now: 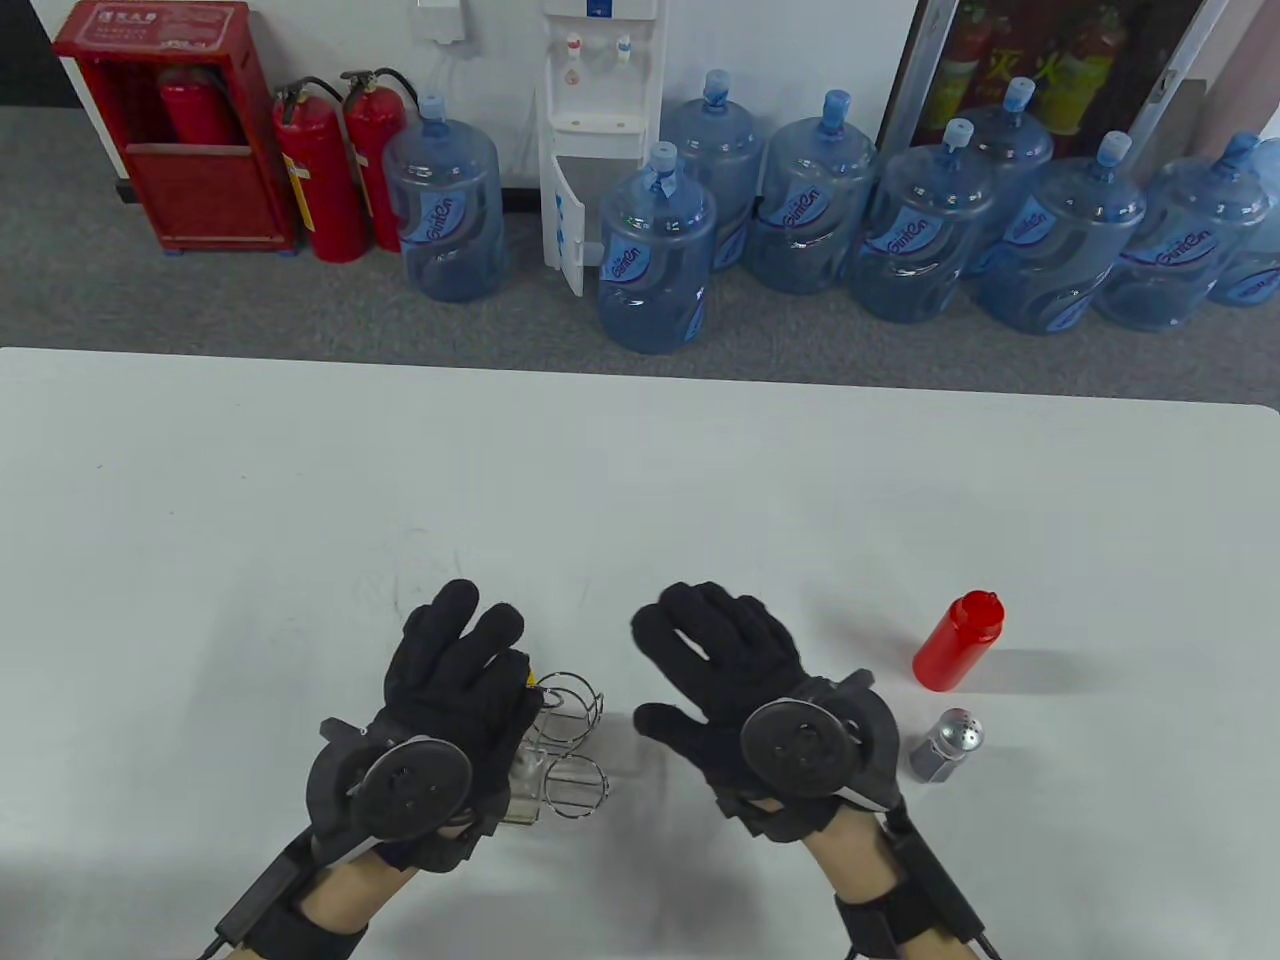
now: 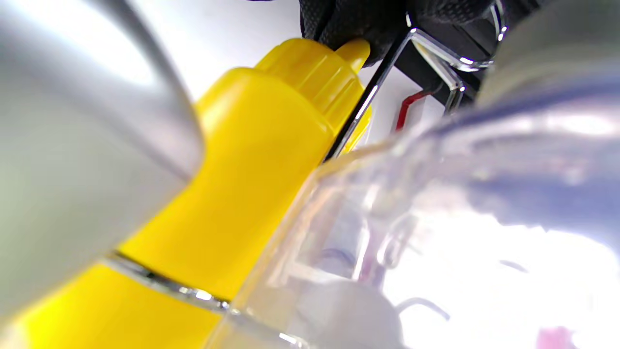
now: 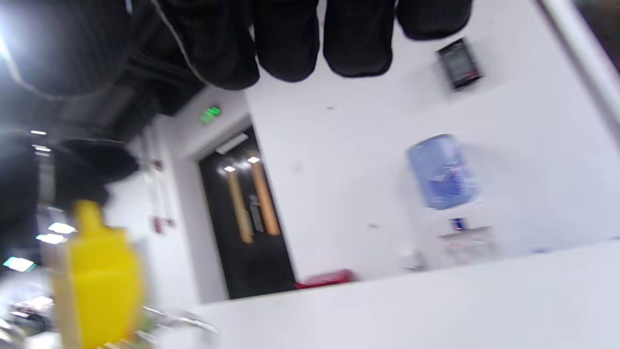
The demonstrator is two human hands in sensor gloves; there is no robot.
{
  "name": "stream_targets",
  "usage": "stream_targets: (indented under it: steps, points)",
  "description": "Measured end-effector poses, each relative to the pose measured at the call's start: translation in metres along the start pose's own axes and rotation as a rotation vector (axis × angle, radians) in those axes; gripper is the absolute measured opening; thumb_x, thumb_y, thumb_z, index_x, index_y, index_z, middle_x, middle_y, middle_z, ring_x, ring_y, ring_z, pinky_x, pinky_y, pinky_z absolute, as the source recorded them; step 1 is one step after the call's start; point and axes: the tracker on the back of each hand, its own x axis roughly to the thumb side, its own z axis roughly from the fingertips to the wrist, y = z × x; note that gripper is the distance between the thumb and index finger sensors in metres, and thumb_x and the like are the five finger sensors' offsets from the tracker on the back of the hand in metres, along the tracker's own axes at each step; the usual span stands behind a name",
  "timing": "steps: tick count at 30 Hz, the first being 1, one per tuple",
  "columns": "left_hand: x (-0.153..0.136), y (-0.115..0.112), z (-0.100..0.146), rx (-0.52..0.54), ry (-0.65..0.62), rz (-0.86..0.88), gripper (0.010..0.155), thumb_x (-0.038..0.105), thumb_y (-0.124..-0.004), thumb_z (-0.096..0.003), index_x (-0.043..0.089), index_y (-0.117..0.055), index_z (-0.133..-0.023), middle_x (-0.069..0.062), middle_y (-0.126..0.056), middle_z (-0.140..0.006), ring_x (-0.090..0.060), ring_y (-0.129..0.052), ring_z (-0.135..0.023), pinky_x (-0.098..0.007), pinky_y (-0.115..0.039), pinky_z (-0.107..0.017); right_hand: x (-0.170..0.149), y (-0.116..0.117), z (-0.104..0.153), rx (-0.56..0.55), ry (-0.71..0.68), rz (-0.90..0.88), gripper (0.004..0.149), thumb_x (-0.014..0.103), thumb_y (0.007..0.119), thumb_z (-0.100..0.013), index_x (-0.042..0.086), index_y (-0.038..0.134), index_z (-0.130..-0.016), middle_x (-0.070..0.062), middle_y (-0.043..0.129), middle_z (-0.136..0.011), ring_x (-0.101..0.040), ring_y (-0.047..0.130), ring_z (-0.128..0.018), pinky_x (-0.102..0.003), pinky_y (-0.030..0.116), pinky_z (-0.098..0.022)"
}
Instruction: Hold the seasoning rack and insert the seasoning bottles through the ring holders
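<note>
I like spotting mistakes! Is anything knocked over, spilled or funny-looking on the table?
Nothing is spilled or broken. The red bottle and the metal shaker stand upright on the table, outside the rack. The yellow bottle already sits in a ring under the left hand.

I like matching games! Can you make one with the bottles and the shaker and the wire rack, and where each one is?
Things:
1. yellow bottle
2. red bottle
3. silver shaker
4. wire rack

Places:
A. on the table, nearest the right hand
B. under the left hand
C. inside a rack ring
D. on the table, just beyond the shaker

Pairs: 1-C, 2-D, 3-A, 4-B
</note>
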Motion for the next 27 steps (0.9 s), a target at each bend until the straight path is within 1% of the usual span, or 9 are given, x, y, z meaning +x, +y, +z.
stream_targets:
  steps: [3, 4, 5, 7, 10, 16, 20, 24, 27]
  points:
    - [-0.006, 0.004, -0.001, 0.013, 0.026, 0.012, 0.044, 0.05, -0.064, -0.0455, 0.024, -0.072, -0.079, 0.013, -0.051, -0.106, -0.027, -0.033, -0.114, -0.055, -0.033, -0.082, -0.044, -0.012, 0.019, -0.001, 0.124, 0.132, 0.074, 0.063, 0.08, -0.034, 0.034, 0.07, -0.102, 0.001, 0.063, -0.11, -0.033, 0.065, -0.1, -0.057, 0.049, -0.075]
    - [-0.008, 0.004, -0.001, 0.015, 0.028, 0.01, 0.044, 0.051, -0.063, -0.0455, 0.025, -0.072, -0.079, 0.013, -0.05, -0.106, -0.027, -0.033, -0.114, -0.055, -0.033, -0.082, -0.055, -0.015, 0.023, 0.024, 0.149, 0.154, 0.076, 0.064, 0.081, -0.032, 0.034, 0.071, -0.101, 0.002, 0.065, -0.11, -0.033, 0.068, -0.101, -0.057, 0.052, -0.075]
    - [-0.012, 0.004, -0.001, 0.015, 0.035, 0.013, 0.044, 0.052, -0.063, -0.0455, 0.026, -0.073, -0.079, 0.013, -0.05, -0.106, -0.027, -0.033, -0.114, -0.055, -0.033, -0.082, -0.071, -0.018, 0.026, 0.116, 0.18, 0.143, 0.075, 0.065, 0.081, -0.031, 0.036, 0.074, -0.1, 0.003, 0.063, -0.112, -0.033, 0.065, -0.102, -0.057, 0.051, -0.075]
    - [-0.015, 0.002, -0.001, 0.007, 0.035, 0.029, 0.044, 0.052, -0.063, -0.0455, 0.026, -0.073, -0.079, 0.013, -0.049, -0.107, -0.028, -0.033, -0.114, -0.055, -0.033, -0.082, -0.092, -0.024, 0.029, 0.219, 0.244, 0.116, 0.075, 0.062, 0.083, -0.033, 0.03, 0.074, -0.1, -0.002, 0.068, -0.108, -0.034, 0.07, -0.098, -0.058, 0.051, -0.074]
    - [-0.016, -0.001, -0.001, 0.011, 0.03, 0.023, 0.044, 0.053, -0.063, -0.0453, 0.027, -0.073, -0.079, 0.014, -0.05, -0.107, -0.027, -0.034, -0.115, -0.055, -0.033, -0.082, -0.112, -0.033, 0.036, 0.243, 0.325, 0.205, 0.076, 0.06, 0.087, -0.03, 0.028, 0.079, -0.098, -0.004, 0.073, -0.106, -0.035, 0.074, -0.096, -0.058, 0.054, -0.073]
    - [-0.014, -0.006, 0.001, 0.028, 0.004, -0.037, 0.044, 0.053, -0.064, -0.0453, 0.027, -0.073, -0.079, 0.015, -0.05, -0.107, -0.026, -0.035, -0.115, -0.054, -0.035, -0.082, -0.132, -0.049, 0.049, 0.351, 0.515, 0.462, 0.079, 0.06, 0.094, -0.024, 0.028, 0.083, -0.096, -0.004, 0.079, -0.103, -0.033, 0.083, -0.091, -0.057, 0.061, -0.07]
    - [-0.015, -0.005, 0.002, 0.045, -0.001, -0.057, 0.044, 0.054, -0.064, -0.045, 0.028, -0.074, -0.078, 0.015, -0.052, -0.106, -0.027, -0.035, -0.115, -0.054, -0.034, -0.082, -0.142, -0.047, 0.053, 0.504, 0.625, 0.532, 0.085, 0.061, 0.095, -0.023, 0.022, 0.079, -0.097, -0.01, 0.088, -0.094, -0.032, 0.096, -0.082, -0.055, 0.068, -0.067]
    - [-0.016, -0.003, 0.002, 0.053, 0.001, -0.05, 0.043, 0.054, -0.063, -0.045, 0.028, -0.074, -0.078, 0.015, -0.055, -0.105, -0.027, -0.035, -0.115, -0.055, -0.034, -0.083, -0.146, -0.036, 0.051, 0.51, 0.618, 0.523, 0.078, 0.056, 0.095, -0.026, 0.021, 0.082, -0.094, -0.003, 0.099, -0.082, -0.023, 0.105, -0.069, -0.051, 0.073, -0.064]
    - [-0.016, -0.004, 0.002, 0.051, -0.003, -0.046, 0.043, 0.054, -0.063, -0.045, 0.028, -0.074, -0.078, 0.016, -0.055, -0.105, -0.027, -0.035, -0.115, -0.055, -0.033, -0.082, -0.141, -0.033, 0.048, 0.5, 0.574, 0.525, 0.076, 0.061, 0.091, -0.027, 0.022, 0.086, -0.092, 0.0, 0.101, -0.077, -0.02, 0.106, -0.065, -0.05, 0.074, -0.064]
